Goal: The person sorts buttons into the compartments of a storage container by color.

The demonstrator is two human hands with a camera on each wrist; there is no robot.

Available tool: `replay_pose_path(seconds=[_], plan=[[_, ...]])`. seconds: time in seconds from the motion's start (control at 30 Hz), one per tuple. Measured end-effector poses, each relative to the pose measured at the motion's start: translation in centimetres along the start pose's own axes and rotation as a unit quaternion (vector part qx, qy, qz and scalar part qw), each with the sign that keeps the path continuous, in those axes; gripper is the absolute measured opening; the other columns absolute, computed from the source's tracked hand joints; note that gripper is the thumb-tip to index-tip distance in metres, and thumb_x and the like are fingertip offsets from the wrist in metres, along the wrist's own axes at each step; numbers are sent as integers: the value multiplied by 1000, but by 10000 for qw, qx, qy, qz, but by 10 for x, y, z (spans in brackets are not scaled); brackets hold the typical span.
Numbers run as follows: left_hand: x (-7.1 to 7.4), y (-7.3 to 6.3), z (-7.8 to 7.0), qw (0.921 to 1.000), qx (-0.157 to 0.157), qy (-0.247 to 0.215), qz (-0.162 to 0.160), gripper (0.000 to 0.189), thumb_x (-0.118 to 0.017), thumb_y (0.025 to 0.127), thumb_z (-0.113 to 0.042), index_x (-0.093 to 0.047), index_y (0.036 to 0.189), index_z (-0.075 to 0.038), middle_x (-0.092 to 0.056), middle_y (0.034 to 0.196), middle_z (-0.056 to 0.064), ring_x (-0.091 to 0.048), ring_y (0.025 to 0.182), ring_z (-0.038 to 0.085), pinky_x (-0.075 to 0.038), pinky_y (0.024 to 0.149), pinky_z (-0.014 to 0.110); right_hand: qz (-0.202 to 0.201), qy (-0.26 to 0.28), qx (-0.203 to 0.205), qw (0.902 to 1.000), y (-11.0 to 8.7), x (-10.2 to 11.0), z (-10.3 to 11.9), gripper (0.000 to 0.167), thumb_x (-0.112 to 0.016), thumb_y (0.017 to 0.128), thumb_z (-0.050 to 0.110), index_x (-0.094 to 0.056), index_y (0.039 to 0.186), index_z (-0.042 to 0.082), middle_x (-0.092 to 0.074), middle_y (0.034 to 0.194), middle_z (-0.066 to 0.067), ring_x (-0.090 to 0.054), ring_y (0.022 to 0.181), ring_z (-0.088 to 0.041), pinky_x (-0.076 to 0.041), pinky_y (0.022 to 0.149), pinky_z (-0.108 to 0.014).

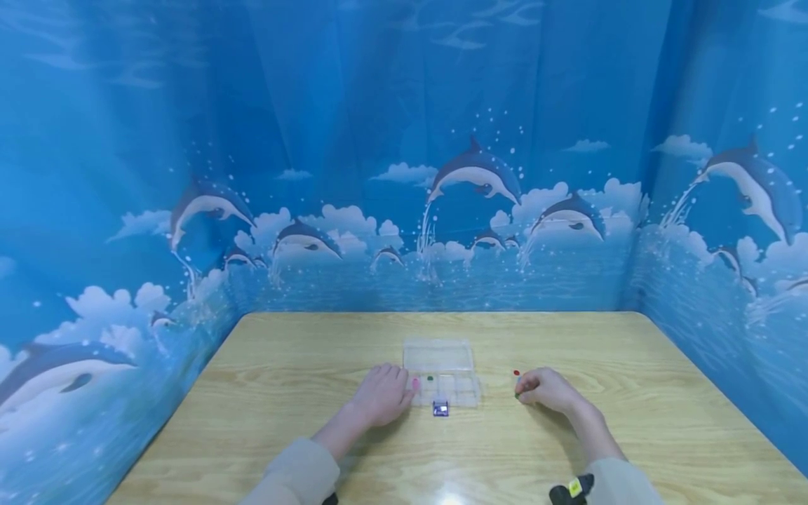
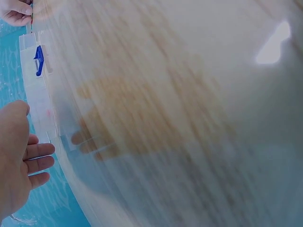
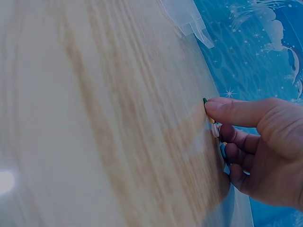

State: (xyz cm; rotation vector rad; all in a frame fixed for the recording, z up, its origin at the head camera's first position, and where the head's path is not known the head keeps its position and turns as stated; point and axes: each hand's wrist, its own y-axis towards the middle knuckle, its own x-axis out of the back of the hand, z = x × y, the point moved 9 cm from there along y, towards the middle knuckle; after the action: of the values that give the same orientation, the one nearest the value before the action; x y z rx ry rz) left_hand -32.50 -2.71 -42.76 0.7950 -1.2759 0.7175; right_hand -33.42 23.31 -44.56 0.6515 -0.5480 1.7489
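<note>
A clear plastic compartment box (image 1: 463, 390) lies on the table with its lid (image 1: 438, 355) folded back. One compartment holds a pink piece (image 1: 415, 384), another a dark green piece (image 1: 431, 378). My left hand (image 1: 383, 395) rests at the box's left end, its fingers (image 2: 40, 164) extended in the left wrist view. To the box's right, my right hand (image 1: 549, 390) pinches a small green piece (image 3: 205, 100) between thumb and finger. Beside those fingers, a white piece (image 3: 215, 130) and a blue piece (image 3: 223, 151) show in the right wrist view, partly hidden.
A small blue-purple item (image 1: 440, 409) sits at the box's front edge. Just beyond my right fingers lies a red piece (image 1: 516, 372). The wood-grain table (image 1: 303, 351) meets a blue dolphin-printed curtain (image 1: 353, 140) at its back and sides.
</note>
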Motion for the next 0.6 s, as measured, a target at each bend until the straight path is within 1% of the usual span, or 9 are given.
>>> replay_pose_path(seconds=[0.13,0.4,0.6], plan=[[1,0,0,10000,9,-10,-27,36,-38,99,-36,-54,104,-4,-55,94,8,-54,96,22,-43,91,37,15,-100,51,9999,3,-1,-2,9,-68,75,-1,-64,83,0,-62,79,-2,-52,75,-16,-43,70,-33],[-1,0,1,10000,31,-25,-44,37,-36,99,-37,-54,104,-5,-56,96,8,-54,97,22,-43,92,37,123,-110,-90,9998,5,-3,-3,9,-66,74,-2,-60,80,0,-57,76,-3,-49,71,-16,-42,64,-30],[-2,0,2,10000,5,-18,-64,35,-37,99,-36,-54,103,-6,-56,96,8,-53,97,22,-43,92,37,108,-116,-252,9996,5,-4,-4,9,-65,74,-3,-59,80,0,-55,76,-4,-48,71,-18,-42,64,-30]])
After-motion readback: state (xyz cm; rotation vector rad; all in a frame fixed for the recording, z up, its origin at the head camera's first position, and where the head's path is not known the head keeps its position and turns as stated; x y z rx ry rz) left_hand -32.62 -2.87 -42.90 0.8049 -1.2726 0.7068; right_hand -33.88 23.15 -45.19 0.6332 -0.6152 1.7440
